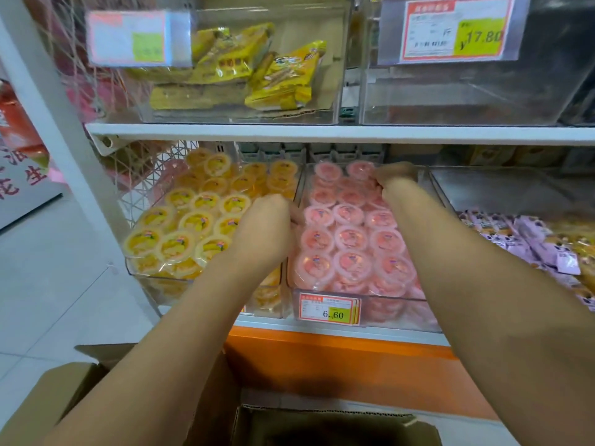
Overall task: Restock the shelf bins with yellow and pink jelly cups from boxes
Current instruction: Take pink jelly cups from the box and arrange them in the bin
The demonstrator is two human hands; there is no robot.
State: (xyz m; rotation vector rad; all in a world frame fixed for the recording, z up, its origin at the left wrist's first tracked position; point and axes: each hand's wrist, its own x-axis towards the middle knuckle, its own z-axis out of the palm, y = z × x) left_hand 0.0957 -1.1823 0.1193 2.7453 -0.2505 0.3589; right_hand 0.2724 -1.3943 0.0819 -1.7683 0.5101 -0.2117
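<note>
Our left hand (267,227) curls against the bin (402,312) of pink jelly cups (351,237), our right hand (396,177) over its back row; what either holds, we cannot tell.

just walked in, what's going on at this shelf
A person is stocking the lower shelf. Their left hand sits at the edge between the yellow jelly cups and the pink jelly cups; their right hand reaches to the back of the pink bin. Both colours look nearly full. Open cardboard boxes stand below.
</note>
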